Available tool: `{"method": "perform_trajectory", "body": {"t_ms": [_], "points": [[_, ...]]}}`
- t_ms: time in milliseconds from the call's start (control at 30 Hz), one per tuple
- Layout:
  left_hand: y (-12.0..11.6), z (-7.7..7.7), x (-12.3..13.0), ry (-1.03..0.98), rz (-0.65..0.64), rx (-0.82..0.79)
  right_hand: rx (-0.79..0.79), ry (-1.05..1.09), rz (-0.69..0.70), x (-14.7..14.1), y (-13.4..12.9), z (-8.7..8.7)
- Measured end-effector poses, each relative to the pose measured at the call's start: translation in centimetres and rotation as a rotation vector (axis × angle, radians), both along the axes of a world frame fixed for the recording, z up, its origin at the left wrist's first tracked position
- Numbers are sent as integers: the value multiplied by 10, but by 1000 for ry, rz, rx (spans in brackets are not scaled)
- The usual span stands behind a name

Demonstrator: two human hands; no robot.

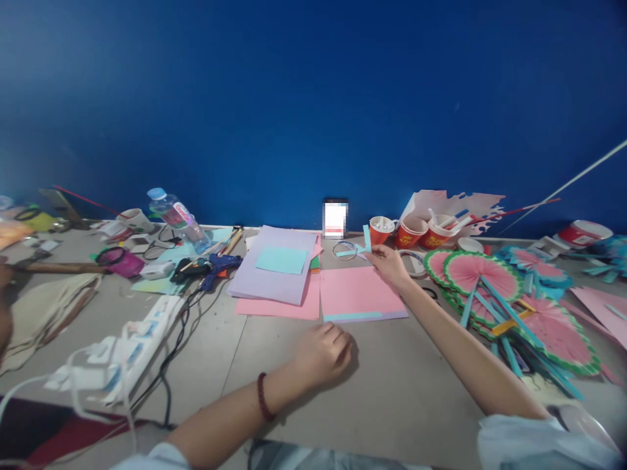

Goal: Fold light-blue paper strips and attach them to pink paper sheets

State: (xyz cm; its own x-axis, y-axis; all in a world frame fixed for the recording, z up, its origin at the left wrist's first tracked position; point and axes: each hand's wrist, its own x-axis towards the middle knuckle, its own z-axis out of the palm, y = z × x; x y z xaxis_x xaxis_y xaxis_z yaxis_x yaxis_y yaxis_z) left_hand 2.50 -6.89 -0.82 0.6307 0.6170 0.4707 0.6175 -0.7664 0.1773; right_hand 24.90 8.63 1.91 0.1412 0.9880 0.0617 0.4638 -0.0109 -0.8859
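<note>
My right hand (388, 264) reaches forward past the pink paper sheets, its thumb and fingers pinched at a light-blue paper strip (367, 236) that stands up from the fingertips. Beside it, another bit of blue strip lies near a roll of clear tape (345, 250). My left hand (324, 352) rests curled on the table, slightly blurred, with its palm hidden and nothing showing in it. Just beyond it lies a pink sheet (360, 290) with a narrow blue strip (353, 316) along its near edge. To the left, lilac paper (245, 281) carries a small blue sheet (281, 260).
Watermelon-patterned paper fans (482, 274) crowd the right. Red paper cups (410, 232) stand by the blue wall. Leftward are a glue gun (215, 267), a tilted water bottle (181, 219), a power strip (142, 346) and cables. Another person's hand (4, 307) shows at the left edge.
</note>
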Motion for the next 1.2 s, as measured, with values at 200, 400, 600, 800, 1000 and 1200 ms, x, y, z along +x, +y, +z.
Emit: {"method": "perform_trajectory", "body": {"t_ms": [200,400,600,800,1000,1200], "points": [[13,2,-6,-146,25,-158,-292,597,177,-3,-70,4],[11,10,-4,-283,36,-533,-463,743,183,-17,-135,-4],[11,16,0,-331,20,-708,-479,731,294,-36,-157,-17],[12,15,-1,-322,80,-698,-386,808,183,-23,-145,-16],[15,10,-2,-312,118,-627,-318,593,29,23,-124,-7],[17,11,-3,-314,162,-599,-258,297,58,46,-117,-8]]}}
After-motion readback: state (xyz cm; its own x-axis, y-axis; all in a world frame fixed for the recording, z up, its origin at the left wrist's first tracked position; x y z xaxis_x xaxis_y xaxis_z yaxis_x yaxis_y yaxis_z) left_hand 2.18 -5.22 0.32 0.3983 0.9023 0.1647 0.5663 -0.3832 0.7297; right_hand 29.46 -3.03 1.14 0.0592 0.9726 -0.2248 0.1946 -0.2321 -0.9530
